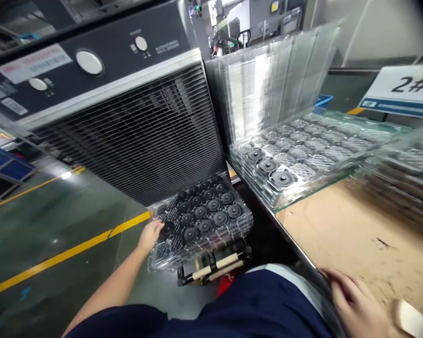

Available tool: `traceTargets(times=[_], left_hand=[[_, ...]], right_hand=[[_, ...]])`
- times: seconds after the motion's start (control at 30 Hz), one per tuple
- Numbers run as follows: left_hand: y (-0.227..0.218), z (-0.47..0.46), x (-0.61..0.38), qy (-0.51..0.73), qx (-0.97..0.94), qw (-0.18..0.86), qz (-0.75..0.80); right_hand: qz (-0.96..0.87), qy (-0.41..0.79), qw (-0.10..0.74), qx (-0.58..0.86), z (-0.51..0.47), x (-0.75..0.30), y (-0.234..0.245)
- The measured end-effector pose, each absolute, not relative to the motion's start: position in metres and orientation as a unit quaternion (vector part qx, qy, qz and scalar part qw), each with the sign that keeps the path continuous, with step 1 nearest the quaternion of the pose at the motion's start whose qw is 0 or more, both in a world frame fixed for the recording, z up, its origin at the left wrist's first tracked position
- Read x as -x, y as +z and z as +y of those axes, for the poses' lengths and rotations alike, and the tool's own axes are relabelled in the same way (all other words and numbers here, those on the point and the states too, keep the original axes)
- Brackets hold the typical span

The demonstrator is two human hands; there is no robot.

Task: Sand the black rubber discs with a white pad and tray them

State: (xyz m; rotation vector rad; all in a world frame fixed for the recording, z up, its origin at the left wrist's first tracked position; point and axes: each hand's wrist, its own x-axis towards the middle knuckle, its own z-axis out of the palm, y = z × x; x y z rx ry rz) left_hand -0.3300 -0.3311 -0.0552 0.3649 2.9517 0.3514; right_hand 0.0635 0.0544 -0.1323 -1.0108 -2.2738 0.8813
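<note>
My left hand (pixel 151 234) is closed, fingertips pinching the edge of a black round part (pixel 168 228) at the left side of a clear plastic tray (pixel 245 225). Rows of similar ringed black parts (pixel 220 217) sit in that tray's pockets, while some pockets at its left end hold none. My right hand (pixel 361 305) rests at the edge of the tan tabletop (pixel 324 230), loosely curled with a gap between thumb and fingers. Nothing shows in it. On the glass-edged shelf to the right, another clear tray (pixel 324 145) has three black parts (pixel 268 164) in its near-left pockets.
A dark machine with a slatted grille (pixel 137 136) and white knobs stands behind the left tray. Stacked clear trays (pixel 261 89) lean upright behind the shelf. A "2#" sign (pixel 402 91) is at the right. The tray rests above a cart frame (pixel 215 266); yellow floor line (pixel 127 226) at left.
</note>
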Motion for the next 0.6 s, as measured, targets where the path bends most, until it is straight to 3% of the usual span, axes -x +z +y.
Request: traceTargets(times=[0.23,0.43,0.6], left_hand=[[-0.121,-0.353,0.284,0.19,-0.225,-0.003,0.956],[-0.138,-0.373,0.274,0.274,-0.21,-0.101,0.933],[-0.137,-0.354,0.257,0.348,-0.238,-0.106,0.901]], right_hand=[[-0.848,0.33,0.195,0.366,0.078,-0.063,-0.14],[-0.868,0.343,0.189,0.306,0.087,-0.062,-0.13],[-0.871,0.366,0.19,0.266,0.082,-0.059,-0.113]])
